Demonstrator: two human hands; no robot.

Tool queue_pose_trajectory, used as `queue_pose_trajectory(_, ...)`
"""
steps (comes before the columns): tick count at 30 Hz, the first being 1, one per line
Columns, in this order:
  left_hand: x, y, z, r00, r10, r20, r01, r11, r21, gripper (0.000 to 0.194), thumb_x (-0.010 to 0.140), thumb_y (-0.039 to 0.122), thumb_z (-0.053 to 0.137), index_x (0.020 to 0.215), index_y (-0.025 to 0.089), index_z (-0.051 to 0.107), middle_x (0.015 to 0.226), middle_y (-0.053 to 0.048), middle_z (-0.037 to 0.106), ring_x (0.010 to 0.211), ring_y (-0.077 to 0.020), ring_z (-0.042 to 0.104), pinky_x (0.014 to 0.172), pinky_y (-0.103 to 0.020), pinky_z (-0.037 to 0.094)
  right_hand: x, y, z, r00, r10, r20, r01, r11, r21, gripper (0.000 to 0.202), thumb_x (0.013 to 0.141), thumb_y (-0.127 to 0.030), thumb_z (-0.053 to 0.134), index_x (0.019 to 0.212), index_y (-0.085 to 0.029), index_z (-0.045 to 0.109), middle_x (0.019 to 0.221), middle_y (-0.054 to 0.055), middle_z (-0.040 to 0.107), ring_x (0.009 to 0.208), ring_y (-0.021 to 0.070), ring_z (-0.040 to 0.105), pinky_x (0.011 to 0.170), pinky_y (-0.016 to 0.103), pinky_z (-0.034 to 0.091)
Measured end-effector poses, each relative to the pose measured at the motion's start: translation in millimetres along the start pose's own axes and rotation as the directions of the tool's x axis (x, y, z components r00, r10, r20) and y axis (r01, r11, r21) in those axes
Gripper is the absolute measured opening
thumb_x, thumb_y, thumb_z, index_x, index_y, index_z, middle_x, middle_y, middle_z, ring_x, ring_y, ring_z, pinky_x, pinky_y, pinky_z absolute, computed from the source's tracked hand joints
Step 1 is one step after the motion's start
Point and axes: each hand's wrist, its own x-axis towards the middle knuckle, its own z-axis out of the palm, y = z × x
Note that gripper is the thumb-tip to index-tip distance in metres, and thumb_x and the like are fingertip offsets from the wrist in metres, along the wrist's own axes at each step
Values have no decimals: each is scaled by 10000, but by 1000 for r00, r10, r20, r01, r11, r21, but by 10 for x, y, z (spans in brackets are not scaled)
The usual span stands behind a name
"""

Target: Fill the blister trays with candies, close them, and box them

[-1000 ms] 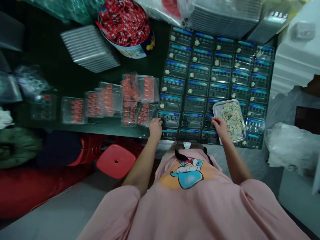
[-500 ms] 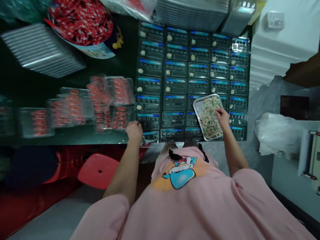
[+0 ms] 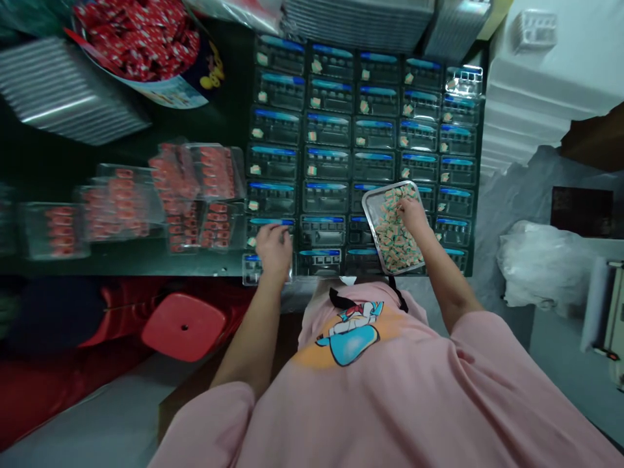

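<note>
Both bare forearms reach forward, the left one (image 3: pixel 253 331) well apart from the right one (image 3: pixel 448 283), which slants inward. The left grip (image 3: pixel 274 250) faces down, fingers bent, slightly parted; I see the right grip (image 3: pixel 413 216) lowered, fingers gathered closely.

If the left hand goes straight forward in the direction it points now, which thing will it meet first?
Probably the blue pen just ahead of the left hand, though the hand's height is unclear, so it might pass above.
</note>
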Motion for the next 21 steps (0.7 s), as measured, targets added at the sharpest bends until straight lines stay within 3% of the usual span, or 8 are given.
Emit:
queue_pose_trajectory(4, -125, 703, 394, 974, 147, 171, -103, 965, -240, 196, 857, 193, 527, 935, 182, 707, 1048, -102, 658, 1036, -229, 598, 976, -403, 460, -78, 63, -15, 998, -39, -42, 45, 987, 154, 148, 799, -142, 538, 873, -174, 662, 856, 72, 643, 840, 211, 564, 817, 337, 455)
queue_pose_trajectory(6, -182, 1042, 593, 938, 196, 286, -81, 926, -368, 180, 839, 194, 557, 911, 192, 721, 1002, -91, 682, 997, -219, 616, 954, -376, 466, -141, 111, -15, 995, -1, -97, 32, 948, 317, 125, 783, -177, 543, 846, -180, 651, 808, 44, 630, 776, 184, 556, 776, 313, 454)
queue_pose_trajectory(8, -222, 1343, 789, 894, 190, 407, 30, 879, -476, 161, 796, 196, 614, 894, 206, 742, 954, -77, 702, 929, -212, 632, 923, -356, 471, -229, 155, -9, 994, 50, -96, 7, 857, 516, 108, 767, -237, 566, 826, -185, 640, 776, 20, 621, 728, 162, 550, 736, 293, 455)
queue_pose_trajectory(11, -243, 1700, 1077, 832, 85, 549, 322, 731, -601, 216, 716, 227, 711, 924, 197, 758, 914, -60, 722, 831, -199, 633, 869, -348, 475, -394, 170, 21, 998, 61, 0, -40, 661, 749, 171, 738, -354, 627, 804, -196, 627, 761, -1, 622, 719, 147, 556, 720, 281, 461)
queue_pose_trajectory(14, -238, 1909, 1324, 755, 27, 656, 549, 522, -653, 314, 648, 271, 768, 940, 158, 749, 889, -54, 724, 793, -181, 625, 819, -334, 473, -539, 126, 71, 997, 43, 71, -83, 525, 847, 243, 717, -418, 673, 815, -202, 622, 780, -8, 635, 748, 144, 575, 751, 286, 472)
queue_pose_trajectory(17, -232, 1958, 1471, 716, 22, 698, 616, 451, -646, 270, 606, 291, 786, 822, 138, 730, 752, -33, 695, 697, -148, 596, 722, -292, 459, -605, 96, 111, 995, 14, 102, -96, 486, 869, 247, 729, -423, 679, 819, -201, 619, 777, -8, 639, 759, 149, 586, 755, 291, 479)
queue_pose_trajectory(19, -228, 1921, 1502, 731, -46, 681, 625, 447, -640, 227, 596, 291, 782, 744, 142, 697, 663, -12, 657, 641, -133, 574, 663, -270, 440, -600, 112, 128, 996, 8, 92, -81, 553, 829, 220, 755, -400, 665, 830, -196, 630, 785, 3, 643, 764, 157, 588, 753, 298, 480)
queue_pose_trajectory(21, -223, 1858, 1488, 741, -147, 655, 643, 434, -631, 211, 600, 286, 771, 724, 150, 666, 619, 4, 630, 616, -127, 569, 626, -256, 421, -572, 147, 142, 998, 3, 57, -42, 706, 707, 181, 767, -337, 670, 871, -190, 658, 814, 21, 648, 783, 170, 583, 775, 315, 477)
